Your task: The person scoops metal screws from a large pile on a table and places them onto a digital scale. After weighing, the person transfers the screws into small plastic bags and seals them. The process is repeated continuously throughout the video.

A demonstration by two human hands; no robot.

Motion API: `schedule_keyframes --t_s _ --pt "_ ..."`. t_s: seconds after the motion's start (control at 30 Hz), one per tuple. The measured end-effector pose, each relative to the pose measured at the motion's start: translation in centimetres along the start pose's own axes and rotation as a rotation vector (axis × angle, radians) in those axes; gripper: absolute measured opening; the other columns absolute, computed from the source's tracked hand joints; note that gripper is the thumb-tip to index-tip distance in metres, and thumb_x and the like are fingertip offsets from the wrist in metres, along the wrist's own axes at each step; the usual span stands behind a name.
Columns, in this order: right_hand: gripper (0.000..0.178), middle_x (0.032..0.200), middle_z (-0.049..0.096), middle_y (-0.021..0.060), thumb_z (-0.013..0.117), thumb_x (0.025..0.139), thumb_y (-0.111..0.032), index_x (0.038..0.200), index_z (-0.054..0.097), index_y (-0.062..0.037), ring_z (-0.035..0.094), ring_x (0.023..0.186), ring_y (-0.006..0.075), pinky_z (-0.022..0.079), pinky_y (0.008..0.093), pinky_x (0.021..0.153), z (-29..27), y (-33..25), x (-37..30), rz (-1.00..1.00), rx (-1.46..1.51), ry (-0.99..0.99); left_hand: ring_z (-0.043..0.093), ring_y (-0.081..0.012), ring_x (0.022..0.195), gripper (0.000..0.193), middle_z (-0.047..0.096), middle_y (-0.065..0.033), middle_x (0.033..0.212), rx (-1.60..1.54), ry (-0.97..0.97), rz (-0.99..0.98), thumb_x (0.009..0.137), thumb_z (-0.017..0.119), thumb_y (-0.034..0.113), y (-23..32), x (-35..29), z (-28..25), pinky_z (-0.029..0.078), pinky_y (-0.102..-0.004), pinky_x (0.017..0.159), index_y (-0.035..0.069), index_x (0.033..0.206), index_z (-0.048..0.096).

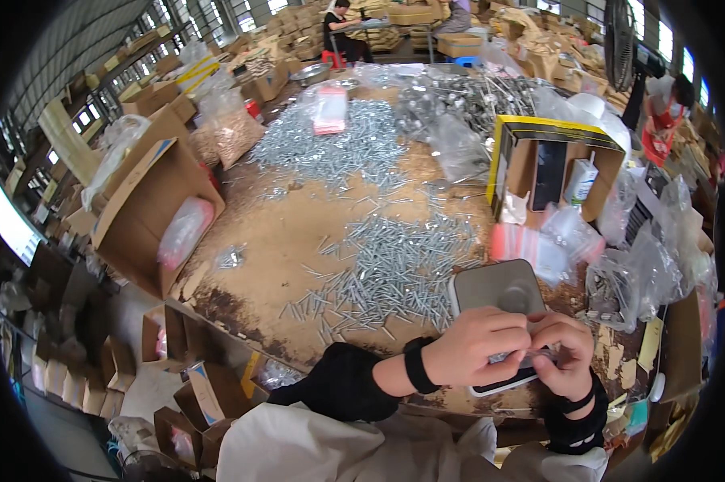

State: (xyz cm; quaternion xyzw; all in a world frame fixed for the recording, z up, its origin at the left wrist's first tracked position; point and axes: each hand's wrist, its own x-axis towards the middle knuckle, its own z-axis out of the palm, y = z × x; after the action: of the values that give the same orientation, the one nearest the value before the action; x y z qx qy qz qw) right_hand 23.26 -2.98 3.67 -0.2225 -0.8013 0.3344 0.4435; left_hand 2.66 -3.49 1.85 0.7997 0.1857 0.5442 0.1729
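Close to my body at the table's front edge, my left hand and my right hand meet with bent, pinching fingers. Between them is a small clear plastic bag, partly covered by the fingers; its contents are hard to make out. Both hands are above a flat scale with a grey metal plate, and they hide its near part. Left of the scale spreads a loose pile of silvery screws.
A larger heap of screws lies farther back, with a stack of red-edged bags on it. An open carton stands at left. At right, a yellow-edged box holds a phone and a white bottle.
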Motion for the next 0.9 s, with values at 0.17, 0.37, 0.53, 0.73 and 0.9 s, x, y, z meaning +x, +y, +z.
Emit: schedule_keyframes --t_s 0.17,0.37,0.53,0.73,0.9 --pt "0.013 0.076 0.067 0.0073 0.074 0.078 -0.013 0.08 0.065 -0.0048 0.065 0.07 0.0261 0.054 0.0456 0.088 0.07 -0.15 -0.08 0.037 -0.056 0.04 0.056 -0.0264 0.062 0.012 0.056 -0.0044 0.08 0.021 -0.006 0.038 0.077 0.07 0.006 -0.42 -0.34 0.67 0.044 -0.0381 0.054 0.008 0.085 0.061" --pt "0.013 0.076 0.067 0.0076 0.075 0.079 -0.013 0.08 0.064 -0.0052 0.065 0.069 0.027 0.055 0.0454 0.086 0.32 -0.06 0.04 -0.06 -0.104 0.01 0.057 -0.0246 0.063 0.012 0.058 -0.0041 0.081 0.066 0.002 0.036 0.077 0.07 0.004 -0.15 -0.44 0.56 0.045 -0.0362 0.054 0.007 0.085 0.062" --pt "0.014 0.074 0.064 0.007 0.075 0.078 -0.011 0.08 0.063 -0.0052 0.064 0.068 0.0272 0.055 0.045 0.086 0.23 -0.36 -0.06 -0.044 -0.106 0.023 0.057 -0.025 0.062 0.011 0.059 -0.0041 0.08 0.015 0.015 0.006 0.075 0.07 0.004 -0.14 -0.51 0.46 0.044 -0.0354 0.053 0.007 0.083 0.063" --pt "0.014 0.074 0.063 0.008 0.076 0.077 -0.011 0.08 0.063 -0.0052 0.064 0.068 0.0298 0.056 0.0458 0.084 0.01 -0.04 0.1 -0.068 -0.14 -0.021 0.056 -0.0252 0.062 0.011 0.06 -0.0043 0.079 -0.007 -0.016 -0.005 0.075 0.07 0.004 -0.36 -0.2 0.13 0.043 -0.035 0.053 0.007 0.083 0.064" --pt "0.015 0.076 0.064 0.0086 0.076 0.078 -0.012 0.08 0.062 -0.0047 0.066 0.071 0.0325 0.057 0.0445 0.081 0.07 0.44 -0.04 -0.115 -0.14 -0.051 0.056 -0.0258 0.061 0.011 0.06 -0.0046 0.079 -0.013 -0.021 0.008 0.075 0.07 0.004 -0.18 -0.43 0.52 0.043 -0.0358 0.054 0.006 0.083 0.064"
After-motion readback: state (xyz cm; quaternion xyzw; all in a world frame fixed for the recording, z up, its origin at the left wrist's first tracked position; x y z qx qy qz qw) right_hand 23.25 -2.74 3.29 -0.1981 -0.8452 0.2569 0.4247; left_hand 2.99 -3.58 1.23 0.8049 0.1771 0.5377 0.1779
